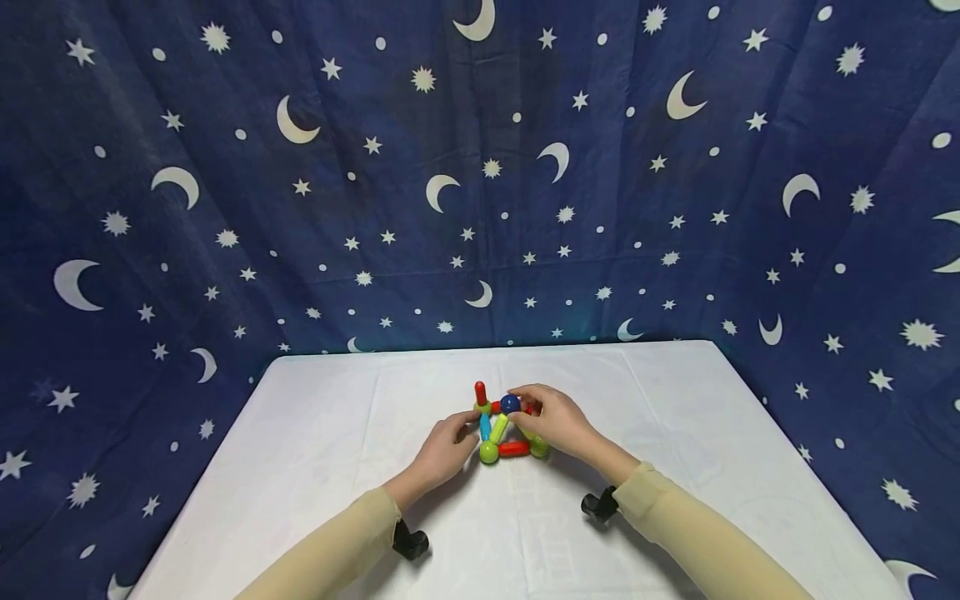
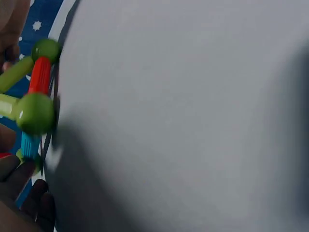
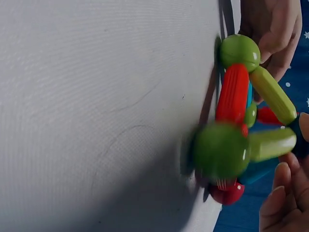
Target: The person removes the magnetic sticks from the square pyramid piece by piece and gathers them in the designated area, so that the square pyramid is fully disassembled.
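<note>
A toy frame of coloured building sticks and balls stands on the white table. My right hand (image 1: pixel 555 419) pinches the dark blue ball (image 1: pixel 510 404) at its top between thumb and fingers. A yellow-green stick (image 1: pixel 498 429) slopes from that ball to the near left green ball (image 1: pixel 489 452). One red stick (image 1: pixel 513 449) runs from there to the near right green ball (image 3: pixel 221 151). My left hand (image 1: pixel 444 450) holds the far left green ball (image 1: pixel 482 408), where a blue stick (image 1: pixel 485 427) ends and another red stick (image 1: pixel 480 392) points up. A red ball (image 3: pixel 227 193) shows low on the far side.
The white-covered table (image 1: pixel 337 433) spreads around the toy. A dark blue cloth (image 1: pixel 420 225) with moons and stars hangs behind and at both sides. Black wrist cameras (image 1: pixel 410 542) sit below the sleeves.
</note>
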`<state>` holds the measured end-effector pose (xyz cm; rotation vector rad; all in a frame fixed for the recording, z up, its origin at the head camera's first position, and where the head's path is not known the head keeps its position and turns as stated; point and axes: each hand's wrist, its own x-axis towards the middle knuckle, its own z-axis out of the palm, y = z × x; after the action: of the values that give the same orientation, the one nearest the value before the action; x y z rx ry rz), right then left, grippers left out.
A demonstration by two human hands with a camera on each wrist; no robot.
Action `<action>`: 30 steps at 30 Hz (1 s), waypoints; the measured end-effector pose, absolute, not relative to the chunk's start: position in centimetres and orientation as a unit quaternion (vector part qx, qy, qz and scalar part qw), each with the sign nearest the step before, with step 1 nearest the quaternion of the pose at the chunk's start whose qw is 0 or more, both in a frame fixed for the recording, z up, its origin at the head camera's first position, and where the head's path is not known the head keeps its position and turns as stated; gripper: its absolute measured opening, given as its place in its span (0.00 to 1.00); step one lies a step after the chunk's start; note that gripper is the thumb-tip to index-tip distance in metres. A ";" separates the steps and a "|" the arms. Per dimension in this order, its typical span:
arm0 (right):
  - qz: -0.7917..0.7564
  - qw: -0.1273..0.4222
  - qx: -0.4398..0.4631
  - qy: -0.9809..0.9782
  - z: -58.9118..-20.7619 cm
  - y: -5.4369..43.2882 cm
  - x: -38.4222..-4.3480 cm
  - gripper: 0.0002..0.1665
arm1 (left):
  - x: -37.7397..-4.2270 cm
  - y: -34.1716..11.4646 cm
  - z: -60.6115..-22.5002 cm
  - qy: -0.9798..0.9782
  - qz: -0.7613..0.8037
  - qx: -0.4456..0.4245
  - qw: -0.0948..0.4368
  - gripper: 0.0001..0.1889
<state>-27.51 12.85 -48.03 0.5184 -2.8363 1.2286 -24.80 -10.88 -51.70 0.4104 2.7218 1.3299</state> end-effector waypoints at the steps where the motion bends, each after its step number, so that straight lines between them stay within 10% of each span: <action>1: 0.394 -0.001 0.166 -0.904 -48.0 12.8 -27.5 0.26 | -25.0 -10.8 -51.6 0.890 0.433 0.134 0.047 0.25; 30: 0.518 -0.115 0.213 -0.821 -48.5 14.1 -29.5 0.22 | -26.0 -8.5 -51.5 0.794 0.597 0.110 0.023 0.15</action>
<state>-29.48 14.09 -48.54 0.7234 -2.7853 1.7572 -25.98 -8.50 -51.55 0.3405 2.4605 1.8486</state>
